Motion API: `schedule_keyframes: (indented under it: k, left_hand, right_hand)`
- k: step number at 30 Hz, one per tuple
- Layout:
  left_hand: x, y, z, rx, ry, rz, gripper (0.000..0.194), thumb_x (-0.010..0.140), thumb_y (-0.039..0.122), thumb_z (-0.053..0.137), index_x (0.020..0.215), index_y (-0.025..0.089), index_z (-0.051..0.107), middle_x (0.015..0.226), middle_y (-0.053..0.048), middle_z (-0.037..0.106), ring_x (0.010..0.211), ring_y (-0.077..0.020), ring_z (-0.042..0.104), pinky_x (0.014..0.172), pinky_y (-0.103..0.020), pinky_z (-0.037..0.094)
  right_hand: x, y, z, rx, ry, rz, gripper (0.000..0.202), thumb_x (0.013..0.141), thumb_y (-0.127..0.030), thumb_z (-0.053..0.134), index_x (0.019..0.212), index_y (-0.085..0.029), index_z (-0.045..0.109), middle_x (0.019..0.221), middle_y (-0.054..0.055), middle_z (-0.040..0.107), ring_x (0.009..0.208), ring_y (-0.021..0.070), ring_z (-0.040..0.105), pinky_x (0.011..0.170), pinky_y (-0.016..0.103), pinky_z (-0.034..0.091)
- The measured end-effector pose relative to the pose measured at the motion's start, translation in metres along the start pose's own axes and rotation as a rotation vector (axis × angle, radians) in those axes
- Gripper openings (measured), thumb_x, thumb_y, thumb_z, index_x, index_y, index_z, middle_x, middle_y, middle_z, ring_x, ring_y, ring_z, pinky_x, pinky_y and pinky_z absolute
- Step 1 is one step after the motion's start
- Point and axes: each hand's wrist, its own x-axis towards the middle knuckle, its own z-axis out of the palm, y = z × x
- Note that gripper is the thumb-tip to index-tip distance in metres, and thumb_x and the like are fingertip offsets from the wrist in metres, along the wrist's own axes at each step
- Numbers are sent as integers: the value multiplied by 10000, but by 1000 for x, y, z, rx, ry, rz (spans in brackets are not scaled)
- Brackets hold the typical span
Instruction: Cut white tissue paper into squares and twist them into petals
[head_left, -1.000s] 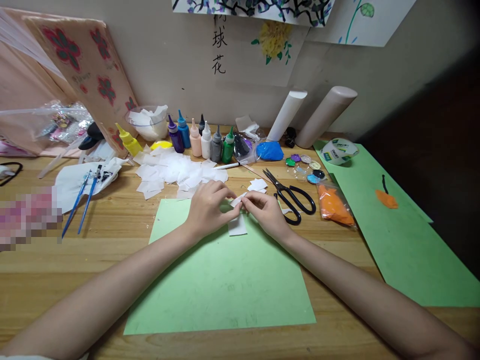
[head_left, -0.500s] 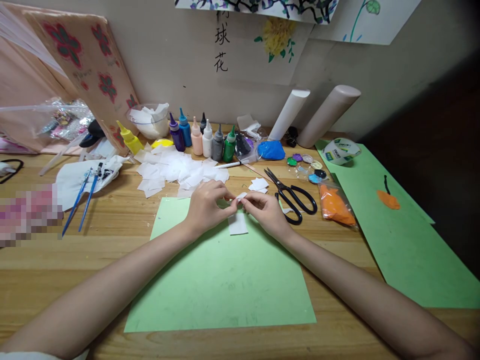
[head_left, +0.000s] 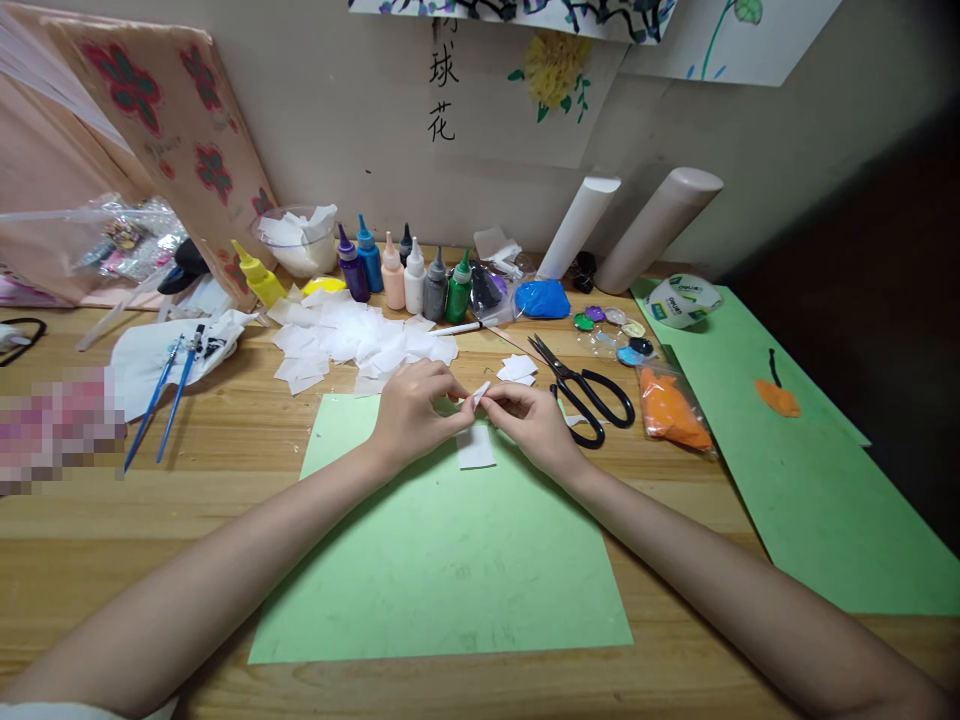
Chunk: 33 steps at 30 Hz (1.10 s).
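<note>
A small piece of white paper (head_left: 481, 393) is pinched between the fingertips of my left hand (head_left: 421, 412) and my right hand (head_left: 534, 420), which meet over the far edge of a green sheet (head_left: 442, 560). Just below the fingers, a white paper square (head_left: 477, 448) lies on that sheet, its upper part hidden by my hands. Beyond my right hand is a little stack of white paper squares (head_left: 517, 369). Black-handled scissors (head_left: 581, 385) lie beside it on the right, blades partly apart. Behind my left hand spreads a pile of thin white paper pieces (head_left: 352, 335).
Paint bottles (head_left: 412, 275) stand in a row along the wall. To the right are an orange clay bag (head_left: 671, 410), a tape roll (head_left: 682, 300) and another green sheet (head_left: 825, 500). Paintbrushes (head_left: 180, 400) rest on a white cloth (head_left: 142, 365) at left.
The white paper between my fingertips has tilted and now stands up more narrowly. Both hands stay in nearly the same place.
</note>
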Motion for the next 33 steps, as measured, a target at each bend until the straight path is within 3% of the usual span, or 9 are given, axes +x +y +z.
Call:
schedule_keyframes:
  k: [4, 7, 33]
  left_hand:
    - [1, 2, -2, -58, -86, 18, 89, 744, 209, 595, 803, 172, 650, 746, -18, 637, 705, -141, 552, 665, -275, 415]
    - [1, 1, -1, -88, -135, 23, 91, 769, 209, 579, 802, 175, 656, 733, -14, 648, 690, -135, 558, 673, -273, 418]
    - [2, -3, -1, -207, -118, -8, 158, 783, 258, 594, 668, 157, 634, 684, -26, 627, 630, -119, 547, 613, -249, 426]
  right_hand:
    - [0, -1, 0, -15, -20, -6, 139, 778, -261, 588, 768, -159, 682, 798, 54, 676, 746, 168, 602, 677, 283, 455]
    - [-1, -2, 0, -16, -31, -12, 135, 774, -263, 594, 744, -163, 679, 801, 58, 677, 758, 174, 608, 695, 293, 464]
    - [-1, -2, 1, -13, -28, -17, 184, 782, -311, 594, 770, -154, 688, 781, 65, 678, 737, 173, 600, 675, 292, 473]
